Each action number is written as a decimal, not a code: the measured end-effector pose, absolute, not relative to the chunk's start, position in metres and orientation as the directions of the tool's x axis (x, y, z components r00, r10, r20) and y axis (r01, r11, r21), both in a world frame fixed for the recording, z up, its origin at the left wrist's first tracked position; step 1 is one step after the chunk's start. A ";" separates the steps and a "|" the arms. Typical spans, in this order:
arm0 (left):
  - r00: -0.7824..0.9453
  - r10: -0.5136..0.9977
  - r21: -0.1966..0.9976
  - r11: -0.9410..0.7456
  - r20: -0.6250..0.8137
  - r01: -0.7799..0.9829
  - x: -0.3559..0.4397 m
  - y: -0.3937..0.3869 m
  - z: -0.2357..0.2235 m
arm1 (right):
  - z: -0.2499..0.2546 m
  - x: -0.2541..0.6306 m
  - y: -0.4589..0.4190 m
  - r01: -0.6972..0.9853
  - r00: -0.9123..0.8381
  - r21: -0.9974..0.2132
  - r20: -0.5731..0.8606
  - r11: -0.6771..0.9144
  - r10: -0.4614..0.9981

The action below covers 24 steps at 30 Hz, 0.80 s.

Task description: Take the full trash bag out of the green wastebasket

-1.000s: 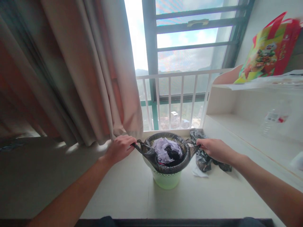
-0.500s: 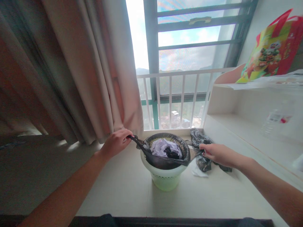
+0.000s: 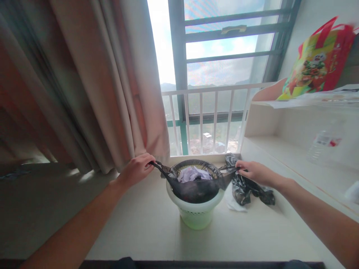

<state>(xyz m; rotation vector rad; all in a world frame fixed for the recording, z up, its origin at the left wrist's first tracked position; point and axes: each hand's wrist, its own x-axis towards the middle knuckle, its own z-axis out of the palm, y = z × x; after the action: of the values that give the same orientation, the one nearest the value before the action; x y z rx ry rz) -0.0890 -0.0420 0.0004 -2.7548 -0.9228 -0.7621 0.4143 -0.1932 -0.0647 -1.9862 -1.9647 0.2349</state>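
Observation:
A pale green waste bin stands on the light floor below the window. A black bin bag full of crumpled white paper sits in it, its near rim lifted off the bin. My left hand is closed on the bag's left handle, pulled out to the left. On the other side, my right hand pinches the right handle. Both handles are stretched taut.
A crumpled black plastic bag and a white scrap lie on the floor right of the bin. Beige curtains hang at the left. A white shelf unit at the right carries a colourful gift bag and a clear bottle.
Both hands have pulled the bag's handles outward and upward. The bag's near rim has come off the bin, so the bin's pale green top edge now shows.

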 end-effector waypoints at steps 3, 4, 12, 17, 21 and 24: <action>0.688 0.537 0.018 -0.794 0.488 0.607 -0.090 -0.039 0.002 | -0.063 0.416 -0.186 0.931 0.041 -0.366 0.121 0.006 0.992; 0.689 0.538 0.011 -0.792 0.485 0.610 -0.090 -0.037 0.002 | -0.062 0.416 -0.183 0.928 0.044 -0.373 0.129 0.008 0.991; 0.711 0.591 -0.179 -0.707 0.382 0.684 -0.092 -0.032 0.009 | -0.050 0.412 -0.166 0.977 0.075 -0.210 0.194 -0.033 0.978; 0.698 0.674 -0.213 -0.665 0.240 0.716 -0.098 -0.022 0.012 | -0.044 0.411 -0.153 0.999 0.035 -0.029 0.101 -0.032 0.994; 0.618 0.762 -0.134 -0.604 0.191 0.786 -0.105 -0.009 0.007 | -0.049 0.408 -0.144 1.000 -0.004 -0.013 0.048 0.004 0.999; 0.603 0.774 -0.104 -0.595 0.192 0.797 -0.106 -0.003 0.004 | -0.053 0.406 -0.136 1.000 0.002 -0.013 0.052 -0.001 0.999</action>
<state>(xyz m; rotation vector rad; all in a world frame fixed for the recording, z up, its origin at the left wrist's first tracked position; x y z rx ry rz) -0.1062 -0.0027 0.0036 -2.6488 -1.3117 -0.1885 0.4055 -0.1361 -0.0526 -2.1900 -2.1870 -0.0430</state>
